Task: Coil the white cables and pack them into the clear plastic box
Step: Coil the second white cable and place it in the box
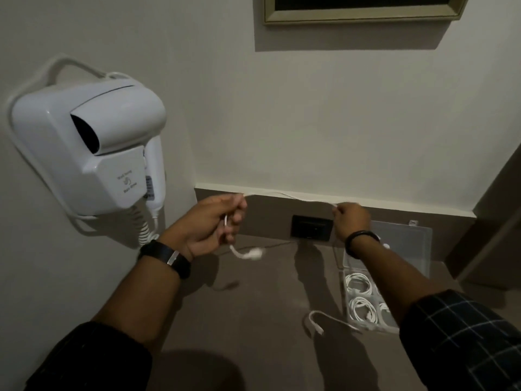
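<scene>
A white cable (pixel 293 196) is stretched in the air between my two hands above the brown counter. My left hand (pixel 208 225) is closed on one end, and the plug end (pixel 249 253) hangs below that fist. My right hand (pixel 352 222) pinches the other end. The clear plastic box (pixel 363 299) lies open on the counter under my right forearm, with two coiled white cables in its compartments. Its lid (pixel 406 244) lies flat behind it. Another loose white cable (pixel 317 323) rests on the counter just left of the box.
A white wall-mounted hair dryer (pixel 93 148) with a coiled cord juts out at the left. A black socket plate (pixel 311 227) sits in the low back wall. A framed picture (pixel 363 9) hangs above. The brown counter (pixel 253 320) spreads between my arms.
</scene>
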`<state>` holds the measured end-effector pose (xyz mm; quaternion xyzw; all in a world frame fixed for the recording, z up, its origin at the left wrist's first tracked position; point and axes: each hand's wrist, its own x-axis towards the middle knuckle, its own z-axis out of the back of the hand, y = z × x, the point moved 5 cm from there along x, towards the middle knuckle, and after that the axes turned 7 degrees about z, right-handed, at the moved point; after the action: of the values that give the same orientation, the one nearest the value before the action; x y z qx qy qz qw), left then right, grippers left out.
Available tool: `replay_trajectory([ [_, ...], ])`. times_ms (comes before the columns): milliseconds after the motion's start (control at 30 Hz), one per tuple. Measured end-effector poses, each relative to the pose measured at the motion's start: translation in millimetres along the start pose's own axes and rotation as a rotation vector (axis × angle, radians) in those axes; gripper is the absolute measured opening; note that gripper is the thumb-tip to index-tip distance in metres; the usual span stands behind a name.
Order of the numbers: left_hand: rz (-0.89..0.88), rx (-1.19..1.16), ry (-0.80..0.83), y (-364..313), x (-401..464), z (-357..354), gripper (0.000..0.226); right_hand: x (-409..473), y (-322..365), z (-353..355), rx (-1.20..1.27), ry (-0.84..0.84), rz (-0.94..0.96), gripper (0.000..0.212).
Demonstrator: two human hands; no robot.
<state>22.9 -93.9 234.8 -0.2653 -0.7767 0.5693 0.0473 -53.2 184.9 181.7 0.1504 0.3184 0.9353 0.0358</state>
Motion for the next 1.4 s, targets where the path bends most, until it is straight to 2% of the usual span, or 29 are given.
replay_trajectory([
  [67, -0.111, -0.132, -0.020, -24.6, 5.7, -15.3, 0.021, -13.9, 10.6, -24.2, -0.102, 0.167, 0.053, 0.024],
  [167, -0.310, -0.324, -0.100, -65.6, 14.2, -31.7, 0.029, -54.3, 40.9, -66.7, -0.269, 0.436, 0.240, 0.024],
  [233, -0.428, -0.365, -0.205, -87.3, 17.2, -32.9, 0.034, -81.9, 67.2, -79.9, -0.305, 0.523, 0.389, 0.024],
  [300, -0.505, -0.198, -0.361, -101.7, 17.7, -27.6, 0.032, -100.5, 95.7, -74.3, -0.292, 0.516, 0.573, 0.032],
  [400, -0.513, 0.334, -0.541, -108.0, 18.1, -15.3, 0.028, -104.8, 130.7, -37.1, -0.194, 0.421, 0.761, 0.039],
  [467, -0.414, 0.569, -0.481, -98.5, 22.1, -7.8, 0.025, -88.0, 144.5, 0.4, -0.053, 0.280, 0.785, 0.035],
  [567, -0.182, 0.673, -0.228, -69.0, 24.1, -13.4, 0.034, -42.3, 146.8, 57.8, 0.224, 0.086, 0.685, 0.026],
  [667, -0.032, 0.561, -0.005, -45.4, 19.5, -37.9, 0.049, -3.9, 139.3, 81.8, 0.305, 0.073, 0.560, 0.026],
  [767, 0.050, 0.316, 0.187, -41.2, 15.1, -64.9, 0.047, 8.6, 131.1, 68.6, 0.273, 0.135, 0.516, 0.029],
  [900, 0.139, 0.338, 0.243, -36.8, 11.5, -82.6, 0.034, -10.5, 125.0, 30.6, 0.296, 0.182, 0.525, 0.027],
  [1033, -0.002, 0.347, 0.141, -35.7, 14.6, -68.4, 0.020, -17.0, 108.4, 20.2, 0.365, 0.128, 0.413, 0.028],
  [1100, -0.006, 0.354, 0.095, -30.0, 17.2, -52.5, 0.024, -14.8, 95.1, 23.2, 0.573, 0.225, 0.249, 0.026],
  [1167, 0.089, 0.301, 0.170, -16.2, 18.9, -46.7, 0.027, -18.7, 93.1, 22.7, 0.930, 0.449, 0.117, 0.026],
  [1200, 0.133, 0.263, 0.221, -10.8, 20.0, -47.6, 0.027, -22.6, 98.9, 22.8, 1.032, 0.563, 0.119, 0.030],
  [1300, 0.225, 0.176, 0.330, -4.1, 25.8, -56.8, 0.024, -38.9, 119.7, 16.0, 1.065, 0.814, 0.224, 0.031],
  [1400, 0.270, 0.113, 0.398, -4.4, 30.5, -62.6, 0.025, -44.8, 124.0, 10.6, 1.082, 0.847, 0.238, 0.023],
])
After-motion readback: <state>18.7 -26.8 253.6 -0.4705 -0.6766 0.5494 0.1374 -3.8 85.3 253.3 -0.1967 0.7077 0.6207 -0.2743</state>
